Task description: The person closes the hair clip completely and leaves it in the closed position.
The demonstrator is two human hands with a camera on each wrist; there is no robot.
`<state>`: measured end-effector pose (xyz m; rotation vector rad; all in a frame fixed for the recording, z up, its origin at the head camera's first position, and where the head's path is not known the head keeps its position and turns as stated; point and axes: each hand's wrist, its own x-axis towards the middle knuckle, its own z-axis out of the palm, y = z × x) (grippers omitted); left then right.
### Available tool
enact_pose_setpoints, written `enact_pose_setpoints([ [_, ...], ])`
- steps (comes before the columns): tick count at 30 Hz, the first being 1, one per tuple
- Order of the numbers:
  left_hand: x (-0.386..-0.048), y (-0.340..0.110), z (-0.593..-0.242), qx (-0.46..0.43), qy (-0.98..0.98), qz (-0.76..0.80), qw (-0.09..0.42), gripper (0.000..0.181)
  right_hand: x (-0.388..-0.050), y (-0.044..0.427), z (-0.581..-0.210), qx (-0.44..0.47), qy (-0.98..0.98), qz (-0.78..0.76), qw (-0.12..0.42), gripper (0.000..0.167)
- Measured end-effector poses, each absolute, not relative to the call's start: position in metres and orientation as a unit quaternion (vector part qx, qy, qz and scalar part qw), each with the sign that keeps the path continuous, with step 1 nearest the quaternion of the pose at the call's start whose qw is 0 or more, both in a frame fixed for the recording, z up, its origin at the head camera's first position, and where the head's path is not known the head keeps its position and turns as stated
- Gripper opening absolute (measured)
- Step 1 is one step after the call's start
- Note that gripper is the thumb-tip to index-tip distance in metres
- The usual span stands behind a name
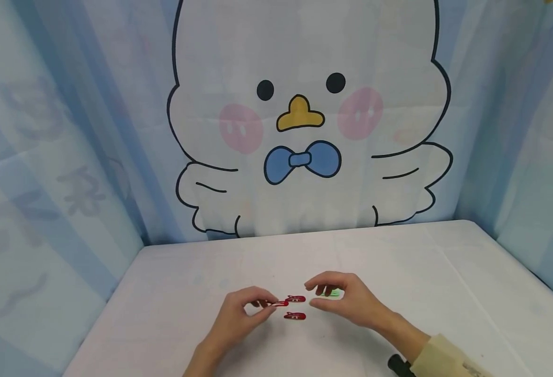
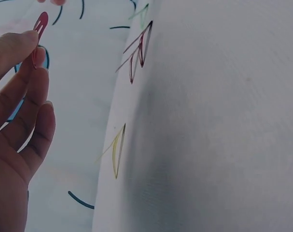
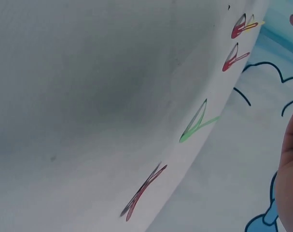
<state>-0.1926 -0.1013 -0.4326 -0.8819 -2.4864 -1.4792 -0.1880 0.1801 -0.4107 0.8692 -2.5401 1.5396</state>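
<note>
My left hand (image 1: 236,317) pinches a red snap hair clip (image 1: 280,303) between thumb and fingers, above the table. In the left wrist view that clip (image 2: 42,20) points upward from the fingertips. Just to the right, two more red clips, a far one (image 1: 297,299) and a near one (image 1: 296,316), lie on the table. Facing them, my right hand (image 1: 351,301) holds nothing, its thumb and fingers apart. A green clip (image 1: 335,293) lies behind the right hand, partly hidden by it; the right wrist view shows it opened out (image 3: 197,124).
A yellow clip (image 2: 116,153) lies on the white-covered table (image 1: 187,272), seen in the left wrist view. Another dark red clip (image 3: 144,192) shows in the right wrist view. A printed curtain (image 1: 304,204) stands behind the table. A black cylindrical object (image 1: 399,365) is by the right sleeve.
</note>
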Motion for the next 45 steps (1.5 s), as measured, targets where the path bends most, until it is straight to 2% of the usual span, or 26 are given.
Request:
enact_pose_setpoints([
  [20, -0.187, -0.095, -0.421, -0.338, -0.780, -0.519, 0.095, 0.013, -0.185, 0.152, -0.420, 0.369, -0.747, 0.551, 0.055, 0.023],
  [31, -0.185, -0.094, -0.417, -0.372, -0.758, -0.520, 0.127, 0.014, -0.181, 0.142, -0.421, 0.380, -0.727, 0.568, 0.074, 0.018],
  [45, -0.182, -0.091, -0.412, -0.371, -0.752, -0.531, 0.118, 0.010, -0.179, 0.138, -0.424, 0.367, -0.712, 0.594, 0.073, 0.018],
])
